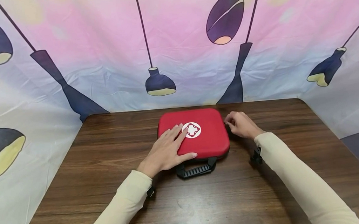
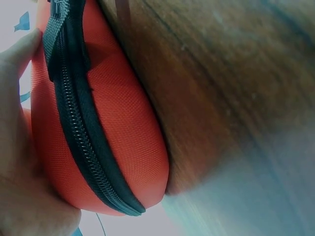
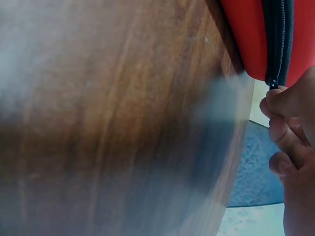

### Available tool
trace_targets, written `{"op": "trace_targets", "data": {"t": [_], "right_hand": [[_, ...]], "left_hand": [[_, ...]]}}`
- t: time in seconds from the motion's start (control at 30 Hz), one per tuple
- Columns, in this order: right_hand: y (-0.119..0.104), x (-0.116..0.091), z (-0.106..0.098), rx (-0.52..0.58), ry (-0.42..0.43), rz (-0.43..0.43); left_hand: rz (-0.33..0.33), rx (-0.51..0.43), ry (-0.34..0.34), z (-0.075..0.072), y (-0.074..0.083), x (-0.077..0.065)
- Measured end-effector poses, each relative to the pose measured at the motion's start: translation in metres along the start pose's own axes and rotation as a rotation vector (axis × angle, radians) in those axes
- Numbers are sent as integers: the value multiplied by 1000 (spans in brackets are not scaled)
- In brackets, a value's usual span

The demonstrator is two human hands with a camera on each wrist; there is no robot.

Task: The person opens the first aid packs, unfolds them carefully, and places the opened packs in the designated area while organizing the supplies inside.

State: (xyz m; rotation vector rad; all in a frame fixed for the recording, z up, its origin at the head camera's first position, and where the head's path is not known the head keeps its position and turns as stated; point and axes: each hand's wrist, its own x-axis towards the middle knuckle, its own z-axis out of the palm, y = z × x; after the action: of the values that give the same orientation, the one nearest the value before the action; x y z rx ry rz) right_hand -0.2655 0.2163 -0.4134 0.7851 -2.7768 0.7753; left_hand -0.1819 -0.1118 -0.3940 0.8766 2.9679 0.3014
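A red first aid case [image 1: 208, 134] with a white cross emblem lies flat on the wooden table, its black carry handle [image 1: 197, 171] toward me. My left hand [image 1: 169, 149] rests spread over the left part of the lid, thumb near the front edge. At the case's right side, my right hand [image 1: 240, 124] has its fingers curled. In the right wrist view its thumb and finger pinch the black zipper pull [image 3: 273, 85] at the end of the zipper. The left wrist view shows the black zipper [image 2: 81, 132] running closed around the case's front and left corner.
The dark wooden table [image 1: 108, 174] extends around the case on all sides. Behind its far edge hangs a cloth backdrop [image 1: 105, 54] printed with lamps. Black straps with small devices sit on both wrists.
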Motion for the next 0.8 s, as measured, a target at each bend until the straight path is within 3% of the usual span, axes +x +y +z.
{"op": "trace_targets", "data": {"t": [0.47, 0.8], "right_hand": [[-7, -15, -1, -25, 6, -73], [-13, -28, -4, -35, -27, -60]], "left_hand": [[-11, 12, 17, 0, -5, 5], [-10, 12, -2, -1, -3, 6]]}}
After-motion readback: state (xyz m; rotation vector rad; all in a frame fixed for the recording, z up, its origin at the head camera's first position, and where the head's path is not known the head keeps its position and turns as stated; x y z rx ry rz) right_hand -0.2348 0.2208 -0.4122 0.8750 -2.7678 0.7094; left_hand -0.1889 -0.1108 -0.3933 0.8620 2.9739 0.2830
